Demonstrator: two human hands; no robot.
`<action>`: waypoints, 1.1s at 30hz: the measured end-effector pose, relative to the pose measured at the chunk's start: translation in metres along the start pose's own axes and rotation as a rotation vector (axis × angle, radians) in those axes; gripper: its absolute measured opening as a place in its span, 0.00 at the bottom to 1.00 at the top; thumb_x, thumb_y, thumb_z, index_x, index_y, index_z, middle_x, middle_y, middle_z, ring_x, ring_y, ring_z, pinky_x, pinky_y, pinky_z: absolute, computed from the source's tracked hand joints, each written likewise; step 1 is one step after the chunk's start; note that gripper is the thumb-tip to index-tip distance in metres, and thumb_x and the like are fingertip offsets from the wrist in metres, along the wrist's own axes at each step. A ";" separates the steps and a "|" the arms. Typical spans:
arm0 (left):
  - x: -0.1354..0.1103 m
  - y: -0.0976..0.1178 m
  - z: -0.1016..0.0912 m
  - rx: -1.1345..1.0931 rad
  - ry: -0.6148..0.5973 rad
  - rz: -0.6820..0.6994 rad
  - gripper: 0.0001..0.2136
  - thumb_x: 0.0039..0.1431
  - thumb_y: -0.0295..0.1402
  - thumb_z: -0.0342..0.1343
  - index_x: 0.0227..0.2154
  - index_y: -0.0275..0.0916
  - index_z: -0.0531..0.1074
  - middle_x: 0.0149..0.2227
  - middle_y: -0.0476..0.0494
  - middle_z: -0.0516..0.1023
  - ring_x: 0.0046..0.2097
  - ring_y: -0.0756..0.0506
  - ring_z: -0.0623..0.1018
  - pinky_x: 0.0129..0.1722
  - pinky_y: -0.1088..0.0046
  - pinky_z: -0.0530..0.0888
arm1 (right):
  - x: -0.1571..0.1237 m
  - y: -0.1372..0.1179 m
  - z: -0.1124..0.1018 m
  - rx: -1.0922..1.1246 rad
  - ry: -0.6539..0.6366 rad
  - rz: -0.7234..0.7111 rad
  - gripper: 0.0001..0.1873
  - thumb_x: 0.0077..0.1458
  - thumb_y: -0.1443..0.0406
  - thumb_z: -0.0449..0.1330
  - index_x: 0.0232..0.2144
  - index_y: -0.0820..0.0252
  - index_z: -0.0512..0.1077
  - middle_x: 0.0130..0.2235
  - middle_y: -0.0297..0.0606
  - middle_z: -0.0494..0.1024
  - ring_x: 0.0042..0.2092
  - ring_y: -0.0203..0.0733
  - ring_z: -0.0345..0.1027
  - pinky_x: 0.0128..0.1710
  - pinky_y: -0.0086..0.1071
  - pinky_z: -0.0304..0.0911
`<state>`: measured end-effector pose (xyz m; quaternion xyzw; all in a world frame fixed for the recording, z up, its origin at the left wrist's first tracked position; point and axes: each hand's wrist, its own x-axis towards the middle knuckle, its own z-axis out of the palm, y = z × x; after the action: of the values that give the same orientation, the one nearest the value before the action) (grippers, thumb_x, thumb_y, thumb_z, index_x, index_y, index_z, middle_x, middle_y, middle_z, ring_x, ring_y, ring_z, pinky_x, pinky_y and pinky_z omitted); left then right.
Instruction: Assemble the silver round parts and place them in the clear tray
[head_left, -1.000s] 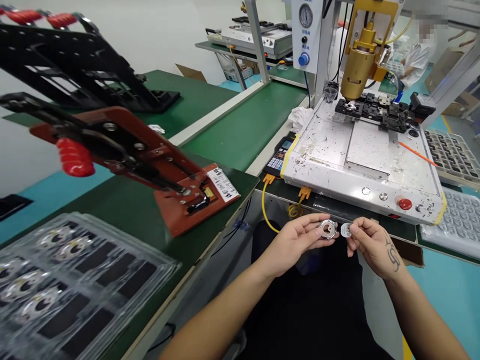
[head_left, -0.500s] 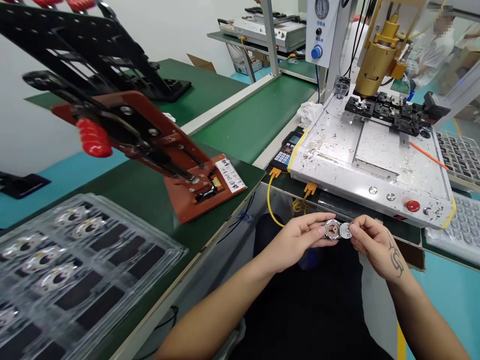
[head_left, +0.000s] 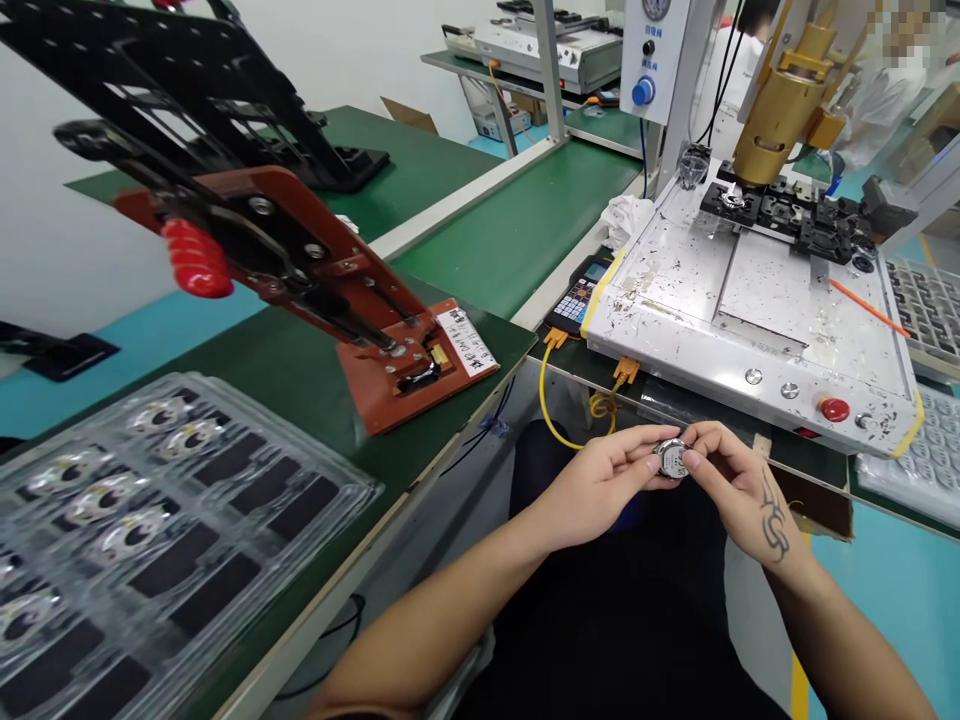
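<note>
In front of my lap, my left hand point(head_left: 596, 488) is closed around a small round metal case point(head_left: 661, 456), gripping its rim between thumb and fingers. A silver disc with fine printing point(head_left: 675, 461) lies over the case's face, hiding most of its inside. My right hand point(head_left: 735, 487) pinches the disc's right edge between thumb and fingertips. The two hands nearly meet at these parts. Whether the disc is seated or only rests there I cannot tell.
A red hand press point(head_left: 405, 370) stands on the left bench, by a clear tray point(head_left: 300, 570) of shiny metal parts. Ahead right is a white machine point(head_left: 660, 330) with a gold-coloured head point(head_left: 776, 130) and an emergency stop button point(head_left: 834, 409). Yellow cables point(head_left: 545, 400) hang between benches.
My right hand has moved left with the disc. Beside the case earlier, the disc now covers its opening. The view has shifted slightly.
</note>
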<state>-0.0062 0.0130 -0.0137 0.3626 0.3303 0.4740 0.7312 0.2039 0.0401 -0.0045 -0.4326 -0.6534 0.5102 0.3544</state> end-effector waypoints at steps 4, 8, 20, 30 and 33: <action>-0.001 0.002 0.002 0.017 -0.005 -0.005 0.23 0.66 0.42 0.70 0.60 0.38 0.79 0.58 0.35 0.84 0.61 0.33 0.82 0.62 0.54 0.82 | -0.001 -0.002 0.000 -0.034 0.009 0.000 0.13 0.71 0.55 0.63 0.35 0.55 0.73 0.47 0.38 0.76 0.46 0.44 0.70 0.48 0.37 0.64; -0.001 0.001 0.003 0.026 -0.004 -0.004 0.23 0.67 0.42 0.68 0.61 0.38 0.78 0.59 0.35 0.83 0.62 0.33 0.82 0.63 0.54 0.81 | -0.001 -0.002 0.000 -0.050 0.019 0.002 0.13 0.71 0.55 0.63 0.35 0.55 0.73 0.47 0.38 0.76 0.46 0.44 0.70 0.47 0.37 0.64; -0.003 -0.001 0.009 0.255 0.044 0.061 0.20 0.71 0.34 0.62 0.62 0.35 0.76 0.58 0.34 0.85 0.56 0.37 0.86 0.61 0.59 0.82 | -0.002 0.004 0.008 -0.174 0.095 -0.098 0.11 0.72 0.59 0.62 0.35 0.54 0.71 0.46 0.39 0.75 0.46 0.44 0.72 0.46 0.38 0.66; -0.003 -0.002 -0.002 0.639 0.080 0.196 0.25 0.70 0.31 0.58 0.68 0.40 0.70 0.56 0.38 0.86 0.55 0.40 0.86 0.61 0.61 0.81 | 0.007 0.013 0.005 -0.447 0.004 -0.304 0.07 0.73 0.62 0.60 0.51 0.52 0.73 0.49 0.45 0.75 0.50 0.49 0.73 0.51 0.44 0.72; -0.004 0.011 -0.005 0.584 0.060 0.187 0.28 0.71 0.31 0.59 0.71 0.41 0.64 0.62 0.34 0.82 0.61 0.39 0.83 0.64 0.60 0.79 | 0.012 0.007 0.005 -0.381 0.002 -0.334 0.05 0.72 0.61 0.61 0.45 0.52 0.77 0.45 0.43 0.79 0.46 0.49 0.75 0.49 0.43 0.72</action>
<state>-0.0162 0.0137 -0.0069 0.5722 0.4392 0.4348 0.5391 0.1960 0.0500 -0.0123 -0.3779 -0.8000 0.3118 0.3464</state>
